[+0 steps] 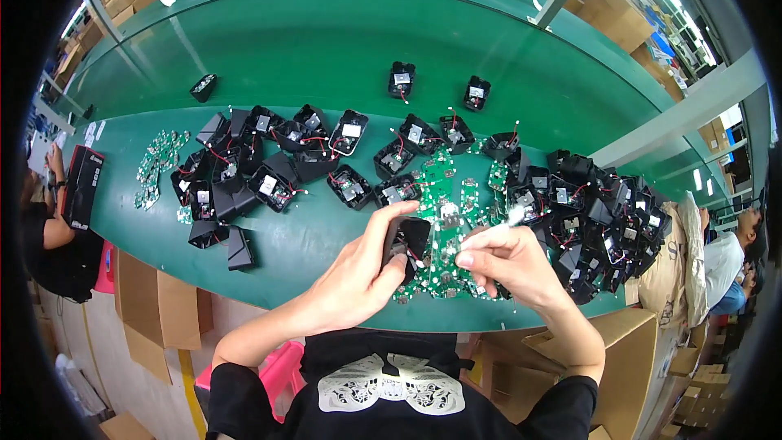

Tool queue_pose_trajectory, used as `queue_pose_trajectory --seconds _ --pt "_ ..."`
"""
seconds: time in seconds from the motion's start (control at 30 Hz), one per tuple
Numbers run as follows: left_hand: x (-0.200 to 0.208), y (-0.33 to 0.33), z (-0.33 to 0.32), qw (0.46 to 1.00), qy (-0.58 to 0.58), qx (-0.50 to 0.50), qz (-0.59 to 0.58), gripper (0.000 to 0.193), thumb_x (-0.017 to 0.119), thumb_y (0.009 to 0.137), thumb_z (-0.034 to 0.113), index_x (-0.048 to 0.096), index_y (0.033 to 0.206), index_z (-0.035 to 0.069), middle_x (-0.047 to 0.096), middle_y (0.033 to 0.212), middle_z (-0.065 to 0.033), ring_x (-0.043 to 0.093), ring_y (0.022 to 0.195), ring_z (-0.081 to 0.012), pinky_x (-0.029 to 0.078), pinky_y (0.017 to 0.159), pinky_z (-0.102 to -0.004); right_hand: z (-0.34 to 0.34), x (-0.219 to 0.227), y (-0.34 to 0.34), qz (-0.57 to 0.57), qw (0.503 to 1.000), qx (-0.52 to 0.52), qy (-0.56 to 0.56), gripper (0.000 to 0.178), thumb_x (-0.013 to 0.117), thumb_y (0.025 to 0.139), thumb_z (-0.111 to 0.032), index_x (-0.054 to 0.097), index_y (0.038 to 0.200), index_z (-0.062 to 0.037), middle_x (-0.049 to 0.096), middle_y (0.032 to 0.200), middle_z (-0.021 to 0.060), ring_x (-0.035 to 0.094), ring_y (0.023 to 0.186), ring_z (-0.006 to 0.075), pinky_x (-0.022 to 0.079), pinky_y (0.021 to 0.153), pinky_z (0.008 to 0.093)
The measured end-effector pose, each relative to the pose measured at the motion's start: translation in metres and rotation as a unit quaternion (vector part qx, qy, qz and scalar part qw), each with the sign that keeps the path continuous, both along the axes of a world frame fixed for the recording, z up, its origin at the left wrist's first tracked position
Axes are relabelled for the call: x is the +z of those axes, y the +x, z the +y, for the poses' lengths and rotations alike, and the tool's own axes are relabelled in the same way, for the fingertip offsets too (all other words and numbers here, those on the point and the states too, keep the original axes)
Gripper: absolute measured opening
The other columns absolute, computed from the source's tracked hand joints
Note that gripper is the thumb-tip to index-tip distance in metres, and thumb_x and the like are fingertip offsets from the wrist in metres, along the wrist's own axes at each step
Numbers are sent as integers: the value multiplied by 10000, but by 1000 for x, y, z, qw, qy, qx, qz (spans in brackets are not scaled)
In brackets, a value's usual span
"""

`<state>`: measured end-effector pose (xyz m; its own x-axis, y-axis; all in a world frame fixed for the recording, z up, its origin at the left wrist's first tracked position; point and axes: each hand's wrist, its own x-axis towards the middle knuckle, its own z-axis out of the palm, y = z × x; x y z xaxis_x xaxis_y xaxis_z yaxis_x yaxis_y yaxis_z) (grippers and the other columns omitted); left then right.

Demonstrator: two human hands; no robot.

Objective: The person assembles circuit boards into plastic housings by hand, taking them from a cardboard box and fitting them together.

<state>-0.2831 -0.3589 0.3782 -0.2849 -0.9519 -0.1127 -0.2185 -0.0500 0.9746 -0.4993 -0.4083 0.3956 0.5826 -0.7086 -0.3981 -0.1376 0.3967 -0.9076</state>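
My left hand [358, 277] grips a small black plastic housing [415, 235] near the front of the green table, fingers along its left side and thumb at its lower edge. To the right of it, my right hand [511, 264] is closed in a pinch, thumb against the bent forefinger. A blurred whitish tip [516, 213] shows just above that hand; what it belongs to is unclear. Loose green circuit boards [440, 183] lie in a heap beneath and beyond both hands. The inside of the held housing is mostly dark.
Black housings with red wires are piled at the right [582, 220] and grouped at the left [232, 171]. More circuit boards [159, 163] lie far left, near a black box [81, 187]. Cardboard boxes [159, 301] stand below the front edge. Other people sit at both sides.
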Motion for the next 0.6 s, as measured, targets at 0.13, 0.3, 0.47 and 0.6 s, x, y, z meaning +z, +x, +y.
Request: queue_pose_trajectory --seconds 0.13,0.3,0.47,0.6 --pt "6 -1 -1 996 -61 15 -66 539 443 811 25 225 1303 43 520 994 -264 567 822 -409 434 727 -451 15 11 4 -5 997 15 -69 171 670 797 -132 661 882 16 614 851 72 544 567 60 417 434 176" --pt "3 -5 1 987 -121 19 -101 566 459 784 -5 236 1302 40 492 1075 -287 555 872 -436 454 726 -463 18 9 8 8 996 -4 -84 149 673 792 -118 669 868 11 616 833 72 546 573 61 430 451 181" --pt "-5 -4 0 984 -153 17 -93 591 475 760 -16 243 1301 39 482 1098 -281 554 871 -436 455 731 -466 18 7 10 9 996 6 -89 143 672 789 -99 666 876 15 617 821 69 543 569 64 447 473 188" --pt "-8 -8 0 977 -184 44 -103 560 432 781 -81 266 1302 43 523 970 -224 569 801 -351 439 719 -386 19 6 12 -11 995 8 -100 142 671 790 -101 666 872 16 619 823 71 542 565 64 445 471 187"
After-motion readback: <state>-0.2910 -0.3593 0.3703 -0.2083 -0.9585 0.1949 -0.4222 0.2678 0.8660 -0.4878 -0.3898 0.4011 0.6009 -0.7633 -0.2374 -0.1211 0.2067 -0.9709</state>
